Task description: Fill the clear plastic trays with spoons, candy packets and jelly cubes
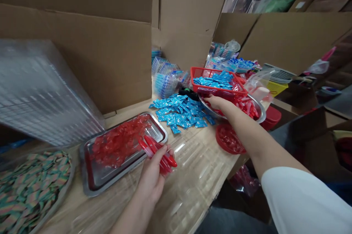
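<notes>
My left hand is closed around several slim red-and-clear plastic tubes, just above the corner of a metal tray. Crinkled red plastic pieces lie in that tray. My right arm stretches forward, and my right hand reaches into a round steel bowl of red-and-white pieces; its fingers are hidden there. A red basket of blue packets rests over the bowl's far side. Loose blue packets lie in a pile left of my right hand.
A small round red basket of red pieces stands near the table's right edge. At lower left is a container of striped green-and-pink pieces. Clear plastic trays lean on a tall cardboard sheet. Bagged items stand behind.
</notes>
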Tool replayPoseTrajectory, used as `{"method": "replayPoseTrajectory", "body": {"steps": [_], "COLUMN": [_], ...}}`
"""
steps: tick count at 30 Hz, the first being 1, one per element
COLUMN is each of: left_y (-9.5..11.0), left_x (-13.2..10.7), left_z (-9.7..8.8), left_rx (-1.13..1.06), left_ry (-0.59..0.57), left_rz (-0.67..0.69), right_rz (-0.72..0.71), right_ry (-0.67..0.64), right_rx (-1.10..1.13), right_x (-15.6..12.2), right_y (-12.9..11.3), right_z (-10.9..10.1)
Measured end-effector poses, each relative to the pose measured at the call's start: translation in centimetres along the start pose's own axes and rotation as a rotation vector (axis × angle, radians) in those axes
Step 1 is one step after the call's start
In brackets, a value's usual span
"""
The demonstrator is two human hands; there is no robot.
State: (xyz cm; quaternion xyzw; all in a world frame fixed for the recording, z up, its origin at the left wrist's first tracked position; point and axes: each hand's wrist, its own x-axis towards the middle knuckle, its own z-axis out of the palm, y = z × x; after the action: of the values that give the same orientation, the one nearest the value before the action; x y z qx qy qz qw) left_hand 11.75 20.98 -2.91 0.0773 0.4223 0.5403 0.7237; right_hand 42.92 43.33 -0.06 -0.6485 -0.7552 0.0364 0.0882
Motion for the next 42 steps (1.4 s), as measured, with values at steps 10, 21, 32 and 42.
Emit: {"method": "replayPoseTrajectory", "body": {"steps": [10,21,32,42], "left_y": [-1.8,-4.1,-2.9,-1.2], "left_x": [-0.5,-1.5,-8.4,-11.5], "left_z": [1.1,3.6,-7.2,-9.0], "left_rx": [-0.014,-0.328,-0.315,-0.101], "left_ry": [-0.017,-0.372,-0.109,-0.07], "left_rz": [-0.096,-0.236,-0.191,-0.338], "right_rz": [0.105,-0.55,-0.646,-0.531], "right_ry": [0.213,0.282,-0.053,0.023], "right_rx": [0.135,0.652,0.836,0.933], "right_x": [-4.5,-21.1,-29.6,-32.5], "right_y": [2.5,-16.1,-26.1,-28.6], "right_z": [-2.2,-0.9,2.3,3.3]}}
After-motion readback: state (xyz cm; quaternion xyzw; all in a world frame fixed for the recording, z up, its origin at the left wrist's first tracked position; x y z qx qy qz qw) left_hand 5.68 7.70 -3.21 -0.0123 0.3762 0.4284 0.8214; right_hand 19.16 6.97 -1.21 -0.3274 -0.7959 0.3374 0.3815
